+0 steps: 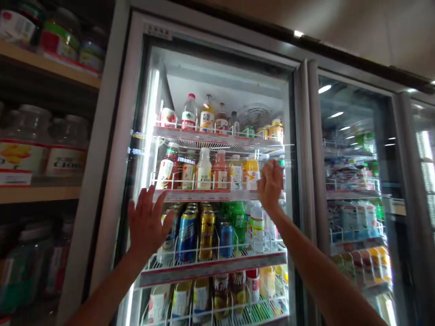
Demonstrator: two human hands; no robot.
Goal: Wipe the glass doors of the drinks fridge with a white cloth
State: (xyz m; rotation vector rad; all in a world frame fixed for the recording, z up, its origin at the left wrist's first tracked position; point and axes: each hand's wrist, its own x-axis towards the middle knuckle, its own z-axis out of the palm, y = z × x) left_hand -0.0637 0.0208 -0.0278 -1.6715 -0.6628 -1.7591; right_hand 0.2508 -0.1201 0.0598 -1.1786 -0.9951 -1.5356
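Observation:
My left hand (147, 222) is raised with its fingers spread and the palm facing the glass door (224, 77) of a lit drinks cooler, at the left end of the middle shelves. It lies flat on the glass or just off it, holding nothing. My right hand (270, 185) is up at the right end of the second shelf (204, 195), fingers stretched upward, in front of an orange bottle (252, 172). I cannot tell whether it touches the glass. Cans (206, 233) stand on the shelf below, between my hands.
Several shelves of bottles and cans fill the cooler. A second glass-door cooler (353, 190) stands to the right. Wooden shelves (41, 194) with jars and tubs are on the left, close to the cooler's frame (102, 181).

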